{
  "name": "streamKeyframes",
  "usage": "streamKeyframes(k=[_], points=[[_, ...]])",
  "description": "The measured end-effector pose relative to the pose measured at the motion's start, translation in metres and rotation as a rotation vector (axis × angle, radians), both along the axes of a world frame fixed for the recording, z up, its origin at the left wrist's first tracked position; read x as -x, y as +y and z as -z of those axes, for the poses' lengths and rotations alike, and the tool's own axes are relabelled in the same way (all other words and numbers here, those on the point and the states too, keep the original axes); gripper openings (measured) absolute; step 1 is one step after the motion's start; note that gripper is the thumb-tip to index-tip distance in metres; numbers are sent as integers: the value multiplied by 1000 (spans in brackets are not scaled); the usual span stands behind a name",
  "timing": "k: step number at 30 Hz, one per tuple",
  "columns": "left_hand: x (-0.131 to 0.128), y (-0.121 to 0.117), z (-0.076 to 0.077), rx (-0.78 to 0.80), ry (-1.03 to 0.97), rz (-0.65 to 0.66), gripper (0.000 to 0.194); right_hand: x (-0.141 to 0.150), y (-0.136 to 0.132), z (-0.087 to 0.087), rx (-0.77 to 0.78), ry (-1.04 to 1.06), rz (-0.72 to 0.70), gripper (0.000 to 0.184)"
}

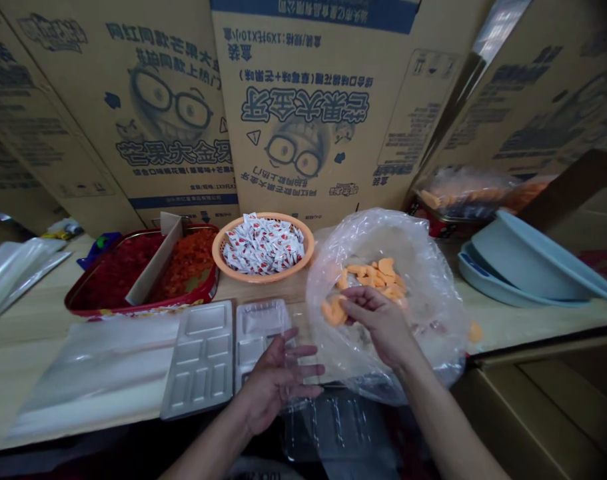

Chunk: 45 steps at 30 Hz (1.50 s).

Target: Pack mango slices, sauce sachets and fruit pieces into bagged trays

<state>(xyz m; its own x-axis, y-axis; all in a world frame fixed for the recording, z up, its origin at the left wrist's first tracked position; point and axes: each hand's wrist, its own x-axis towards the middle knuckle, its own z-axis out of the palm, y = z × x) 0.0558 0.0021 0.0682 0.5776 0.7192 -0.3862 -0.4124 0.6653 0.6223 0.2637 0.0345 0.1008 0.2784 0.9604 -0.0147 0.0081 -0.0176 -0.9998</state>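
My right hand (pixel 386 327) is over the open clear plastic bag (pixel 440 287). Its thumb and fingers pinch orange curved candy (pixel 334 311); whether this is one piece or more I cannot tell. More orange candies (pixel 378 275) lie loose inside the bag. My left hand (pixel 278 377) has its fingers spread, holds nothing, and is just over the right edge of a clear compartment tray (pixel 263 320). Left of that tray is a grey compartment tray (pixel 198 363). Below my hands, near the table's front edge, sits a clear ridged plastic tray (pixel 333 427), partly hidden.
An orange basket (pixel 263 277) of small white sachets stands at the back. Left of it is a red tin (pixel 210 293) with a cardboard divider. Flat clear bags (pixel 98 367) lie at left, light-blue basins (pixel 538 260) at right. Cardboard boxes (pixel 303 180) wall the back.
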Motion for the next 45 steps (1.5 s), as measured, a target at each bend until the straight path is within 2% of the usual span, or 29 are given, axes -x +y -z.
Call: streamKeyframes(k=[2,6,9,12,14,16,17,20,22,25,27,30,33,36,39,42,45], points=[[-3,0,-2,0,-10,19,72,19,-6,-2,20,-74,-109,26],[-3,0,0,-9,-37,56,67,34,-1,11,20,-372,-309,10],[-2,0,6,-1,-56,71,66,37,1,20,-146,-615,-377,12],[0,1,10,18,-64,74,65,31,3,20,-339,-683,-294,16],[1,2,10,28,-71,75,66,17,11,20,-355,-692,-77,19],[2,4,9,33,-70,69,66,-2,25,23,-258,-800,149,18],[3,4,8,34,-68,65,66,-12,35,27,-165,-909,205,16],[4,5,6,28,-76,52,67,-32,65,42,169,-1256,97,17],[5,5,6,24,-88,44,68,-37,81,52,277,-1351,35,21],[8,6,6,28,-103,33,67,-39,93,61,303,-1364,39,23],[12,7,6,31,-113,27,65,-43,90,58,301,-1364,31,23],[21,10,7,17,-133,34,63,-52,65,38,235,-1324,10,20],[34,14,6,-3,-141,86,62,-49,24,3,-31,-1048,-39,17],[48,16,3,-9,-130,158,64,-29,-9,-31,-254,-826,-412,18],[60,15,-1,-32,-146,233,68,0,-15,-49,-355,-824,-749,26],[68,11,-4,-64,-179,268,69,27,-3,-47,-335,-829,-873,30],[75,6,-3,-64,-196,231,66,47,8,-35,-184,-686,-842,24]])
